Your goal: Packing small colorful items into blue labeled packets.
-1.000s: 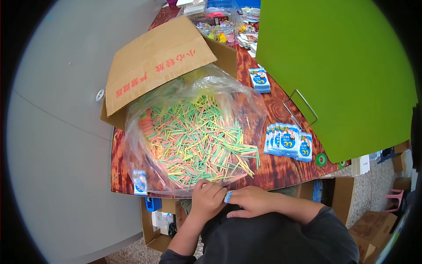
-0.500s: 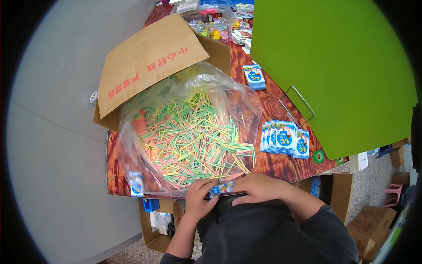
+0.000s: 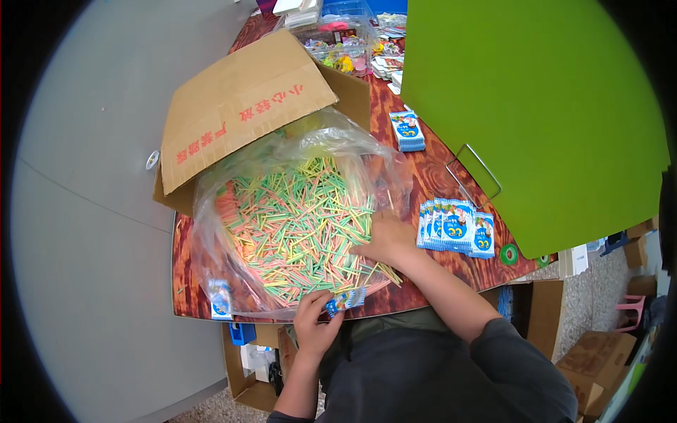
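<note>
A small blue-and-white sachet is pinched in my left hand at the table's near edge. My right hand lies on the right side of a loose heap of thin pink, green and yellow sticks. Its thumb stretches left, apart from the fingers, whose tips are partly hidden; no held stick shows. The sticks spill from a clear plastic bag, which comes out of a tipped cardboard box.
Sachets lie fanned on the right and in a stack behind. A single sachet is at the near left. A green board with a wire handle covers the right side. Green tape sits by the edge.
My right hand has left the sachet and moved up and forward onto the sticks. My left hand keeps the sachet, which is now slightly further left and tilted.
</note>
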Available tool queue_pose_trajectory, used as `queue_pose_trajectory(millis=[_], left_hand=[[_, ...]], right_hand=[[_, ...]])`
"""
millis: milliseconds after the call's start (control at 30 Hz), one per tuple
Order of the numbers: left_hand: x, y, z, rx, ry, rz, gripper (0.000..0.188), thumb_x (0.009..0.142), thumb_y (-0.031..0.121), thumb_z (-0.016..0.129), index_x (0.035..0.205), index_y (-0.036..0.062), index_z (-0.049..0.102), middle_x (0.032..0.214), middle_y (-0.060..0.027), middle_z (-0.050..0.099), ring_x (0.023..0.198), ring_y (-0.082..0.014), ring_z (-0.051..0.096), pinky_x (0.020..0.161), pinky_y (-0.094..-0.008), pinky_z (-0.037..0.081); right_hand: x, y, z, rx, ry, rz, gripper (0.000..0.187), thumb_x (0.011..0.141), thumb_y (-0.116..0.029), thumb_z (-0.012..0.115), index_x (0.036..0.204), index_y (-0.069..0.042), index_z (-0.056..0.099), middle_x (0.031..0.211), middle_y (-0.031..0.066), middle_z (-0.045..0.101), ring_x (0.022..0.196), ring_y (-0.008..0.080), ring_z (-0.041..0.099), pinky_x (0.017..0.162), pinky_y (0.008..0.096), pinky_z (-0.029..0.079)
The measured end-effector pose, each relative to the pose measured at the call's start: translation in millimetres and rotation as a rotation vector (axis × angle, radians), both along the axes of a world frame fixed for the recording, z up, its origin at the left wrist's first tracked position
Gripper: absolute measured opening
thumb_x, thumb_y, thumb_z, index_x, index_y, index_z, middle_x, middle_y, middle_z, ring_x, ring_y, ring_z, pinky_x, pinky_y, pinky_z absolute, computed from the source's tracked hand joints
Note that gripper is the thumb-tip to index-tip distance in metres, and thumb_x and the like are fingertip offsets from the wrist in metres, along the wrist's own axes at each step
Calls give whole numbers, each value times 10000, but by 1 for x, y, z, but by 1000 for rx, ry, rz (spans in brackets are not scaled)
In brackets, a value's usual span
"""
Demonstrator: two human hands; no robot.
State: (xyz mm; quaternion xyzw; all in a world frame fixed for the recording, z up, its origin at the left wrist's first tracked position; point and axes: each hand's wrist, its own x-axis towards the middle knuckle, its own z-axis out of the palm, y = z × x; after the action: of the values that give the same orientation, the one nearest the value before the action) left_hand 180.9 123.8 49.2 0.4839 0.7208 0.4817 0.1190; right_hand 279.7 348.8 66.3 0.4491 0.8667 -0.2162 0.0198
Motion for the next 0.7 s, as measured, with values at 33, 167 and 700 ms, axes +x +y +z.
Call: queue_pose_trajectory(millis=[33,167,700], left_hand=[[0,-1,-1,1,1,2,396,637,-1,777,1023,8,688,1039,-136,661,963,-287,649,835,-356,514],[-1,-3,-6,18,8,4,391,641,-1,779,1022,11,691,1043,-134,661,973,-284,651,847,-355,516],[0,-3,-6,49,71,-37,376,655,4,776,1020,6,688,1049,-127,657,963,-281,655,829,-354,532]], right_hand=[[-1,-1,-1,1,1,2,798,718,-549,763,1192,60,557,1165,221,606,1023,378,648,874,452,525],[-1,2,-16,32,-7,88,715,750,-478,767,1168,64,562,1118,210,620,1047,358,637,848,451,537],[6,1,-5,-65,-3,-77,717,743,-511,728,1138,70,584,1100,257,659,936,407,681,806,481,539]])
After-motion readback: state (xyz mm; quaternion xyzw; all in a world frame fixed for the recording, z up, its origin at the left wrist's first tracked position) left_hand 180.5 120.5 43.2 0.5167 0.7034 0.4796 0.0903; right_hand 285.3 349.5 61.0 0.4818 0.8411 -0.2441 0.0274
